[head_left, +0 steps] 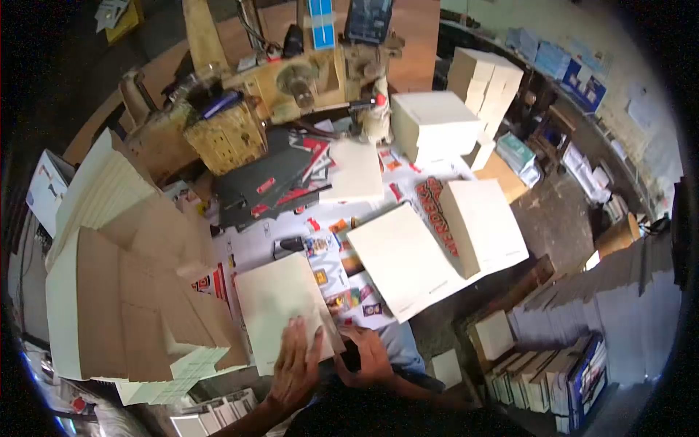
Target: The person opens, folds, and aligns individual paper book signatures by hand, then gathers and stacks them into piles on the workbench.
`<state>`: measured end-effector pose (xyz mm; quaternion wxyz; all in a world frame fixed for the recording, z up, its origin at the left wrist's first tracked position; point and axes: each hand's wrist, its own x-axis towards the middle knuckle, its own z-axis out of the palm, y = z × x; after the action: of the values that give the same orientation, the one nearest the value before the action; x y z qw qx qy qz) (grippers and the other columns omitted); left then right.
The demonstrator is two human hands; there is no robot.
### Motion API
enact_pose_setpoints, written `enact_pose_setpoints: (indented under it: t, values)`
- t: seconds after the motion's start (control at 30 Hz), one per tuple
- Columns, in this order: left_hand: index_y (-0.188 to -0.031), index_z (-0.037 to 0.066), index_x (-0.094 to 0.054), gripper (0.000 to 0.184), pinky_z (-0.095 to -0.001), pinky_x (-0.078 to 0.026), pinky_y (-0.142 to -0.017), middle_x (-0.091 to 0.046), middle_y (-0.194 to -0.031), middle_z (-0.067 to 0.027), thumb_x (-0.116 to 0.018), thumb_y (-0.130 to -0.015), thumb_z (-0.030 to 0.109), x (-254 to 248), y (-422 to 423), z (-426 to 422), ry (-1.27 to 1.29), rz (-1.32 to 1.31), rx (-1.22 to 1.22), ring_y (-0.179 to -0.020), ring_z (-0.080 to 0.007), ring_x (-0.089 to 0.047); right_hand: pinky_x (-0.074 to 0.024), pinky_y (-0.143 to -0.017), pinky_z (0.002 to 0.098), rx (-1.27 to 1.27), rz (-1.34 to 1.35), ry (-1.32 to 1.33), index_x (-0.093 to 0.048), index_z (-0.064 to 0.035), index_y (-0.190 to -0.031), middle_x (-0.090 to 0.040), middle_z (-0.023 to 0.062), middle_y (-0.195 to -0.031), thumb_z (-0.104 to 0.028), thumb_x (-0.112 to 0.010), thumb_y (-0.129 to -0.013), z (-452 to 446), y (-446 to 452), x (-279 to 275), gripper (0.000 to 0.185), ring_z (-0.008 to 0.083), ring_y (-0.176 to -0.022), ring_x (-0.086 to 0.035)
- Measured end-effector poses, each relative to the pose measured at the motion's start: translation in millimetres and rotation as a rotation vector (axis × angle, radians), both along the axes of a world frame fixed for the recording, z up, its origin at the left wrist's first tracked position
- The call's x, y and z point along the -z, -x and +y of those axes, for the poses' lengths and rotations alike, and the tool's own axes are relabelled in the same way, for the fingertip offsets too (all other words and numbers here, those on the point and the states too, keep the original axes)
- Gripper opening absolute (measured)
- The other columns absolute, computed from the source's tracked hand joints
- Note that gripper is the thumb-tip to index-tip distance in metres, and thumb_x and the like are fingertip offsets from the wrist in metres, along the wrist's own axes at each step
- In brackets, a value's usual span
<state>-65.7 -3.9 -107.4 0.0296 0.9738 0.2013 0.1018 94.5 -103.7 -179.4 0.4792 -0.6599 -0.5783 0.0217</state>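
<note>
A cream-coloured paper block, looking like a coverless book, lies on the work surface before me. My left hand rests flat on its lower part, fingers stretched out. My right hand is at the block's lower right corner, with thumb and fingers curved and a dark gap between them. Its fingertips are by the block's edge; whether they grip the edge is hard to see. Right of the block, another cream sheet or block lies at an angle, partly under a thicker cream stack.
Tall piles of cream blocks stand at my left. Further stacks rise at the back right. Dark sheets with red scraps lie before a wooden clamp-like frame. Books stand in a row at lower right.
</note>
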Motion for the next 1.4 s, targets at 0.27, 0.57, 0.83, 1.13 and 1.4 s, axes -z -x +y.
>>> enact_pose_setpoints:
  t: [0.27,0.57,0.83,1.13,1.4]
  values:
    - [-0.112,0.004,-0.07,0.034,-0.0511,-0.039,-0.112,-0.066,-0.124,-0.0114,-0.063,-0.079,0.006,-24,41,14,-0.12,-0.156,0.022,-0.126,-0.03,-0.058,-0.0356,-0.113,0.048,-0.235,0.02,0.111,-0.043,0.0024,-0.139,-0.047,0.0253,-0.142,-0.013,-0.075,-0.076,18,-15,-61,0.073,0.041,-0.135,-0.045]
    - [-0.094,0.006,-0.071,0.019,-0.0394,-0.056,-0.081,-0.073,-0.098,-0.0108,-0.078,-0.076,0.004,-18,17,-11,0.081,-0.729,-0.505,-0.089,-0.0257,-0.072,-0.0566,-0.087,0.0404,-0.095,0.145,0.254,-0.057,-0.0014,-0.134,-0.059,0.0193,-0.133,-0.007,-0.07,-0.075,-4,-12,1,0.06,0.0306,-0.115,-0.065]
    - [-0.149,0.002,-0.034,0.083,-0.0543,-0.02,-0.12,-0.032,-0.153,-0.028,-0.075,-0.083,0.031,29,-32,-32,0.419,-0.124,-0.1,-0.145,-0.04,-0.03,-0.0603,-0.073,0.0437,-0.048,0.152,0.208,-0.042,-0.002,-0.142,-0.068,0.0199,-0.108,-0.006,-0.074,-0.078,-17,-24,11,0.072,0.0356,-0.086,-0.072]
    - [-0.15,-0.004,-0.03,0.069,-0.0544,-0.016,-0.121,-0.028,-0.156,-0.0273,-0.053,-0.086,0.001,46,-19,-21,0.138,0.103,-0.088,-0.148,-0.039,-0.025,-0.0537,-0.073,0.0363,0.147,0.428,-0.057,-0.068,0.0043,-0.103,-0.069,0.0178,-0.096,-0.009,-0.067,-0.092,2,-32,2,0.017,0.0269,-0.084,-0.068]
    - [-0.153,0.004,-0.029,0.076,-0.0551,-0.017,-0.121,-0.02,-0.159,-0.0257,-0.066,-0.088,0.015,28,-17,12,0.17,0.173,-0.104,-0.149,-0.0388,-0.021,-0.063,-0.071,0.0437,0.231,1.396,-0.249,-0.041,0.0155,-0.13,-0.066,0.0232,-0.098,-0.03,-0.058,-0.1,14,-74,-57,0.057,0.034,-0.085,-0.071]
